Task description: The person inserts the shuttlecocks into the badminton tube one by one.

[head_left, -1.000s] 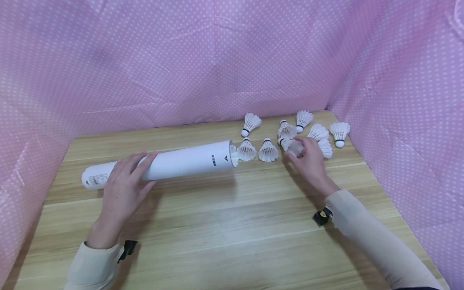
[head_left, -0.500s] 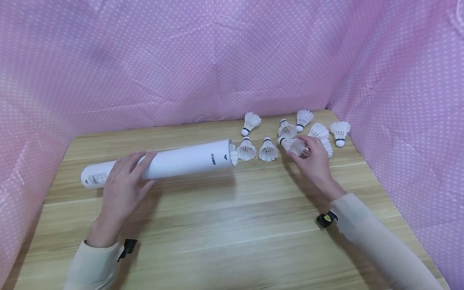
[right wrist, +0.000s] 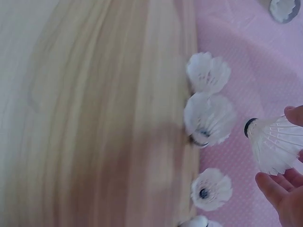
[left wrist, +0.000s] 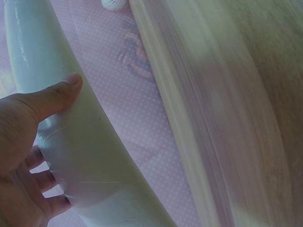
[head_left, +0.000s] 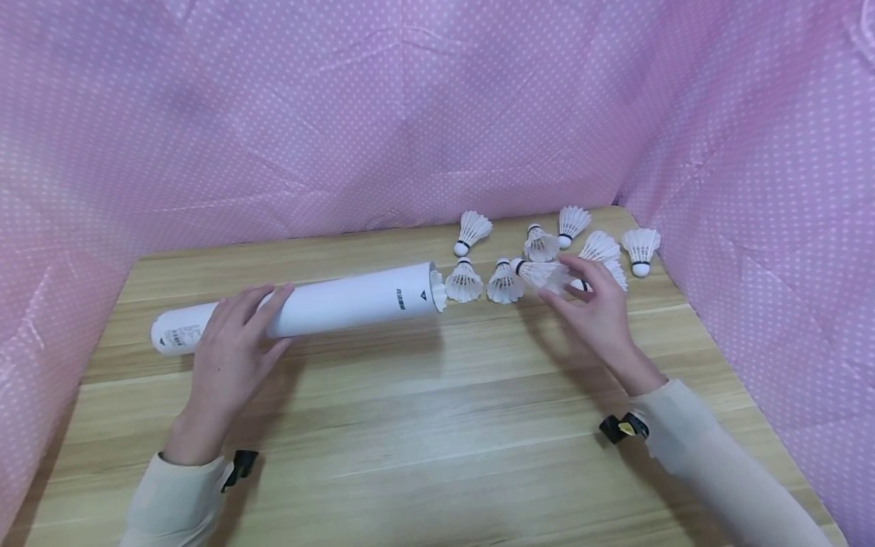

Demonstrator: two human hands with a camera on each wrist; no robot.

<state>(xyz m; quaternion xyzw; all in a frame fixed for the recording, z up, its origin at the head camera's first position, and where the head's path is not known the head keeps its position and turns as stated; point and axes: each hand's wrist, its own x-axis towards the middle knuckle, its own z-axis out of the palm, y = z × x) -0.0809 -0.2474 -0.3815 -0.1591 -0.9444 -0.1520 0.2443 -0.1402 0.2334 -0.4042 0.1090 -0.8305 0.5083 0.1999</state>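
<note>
A long white shuttlecock tube (head_left: 355, 302) slants across the left and middle of the table, its mouth facing right with white feather edges showing at it. My left hand (head_left: 229, 353) grips this tube, thumb on one side and fingers on the other, as the left wrist view confirms. Between thumb and fingers my right hand (head_left: 596, 315) holds a white shuttlecock (head_left: 543, 275) by its feather skirt, its cork pointing left. In the right wrist view the same shuttlecock (right wrist: 277, 142) hangs apart from the others. Just left of it lies another shuttlecock (head_left: 504, 282).
Several more shuttlecocks lie at the back right, among them one by the tube's mouth (head_left: 463, 281), one behind it (head_left: 473, 232) and one at the far right (head_left: 640, 251). Pink dotted cloth (head_left: 403, 114) walls the back and sides of the wooden table (head_left: 424, 441).
My right hand has taken up the shuttlecock and drawn it slightly left, away from the one behind it; the cork now points more directly left. The left hand and tube have barely moved.
</note>
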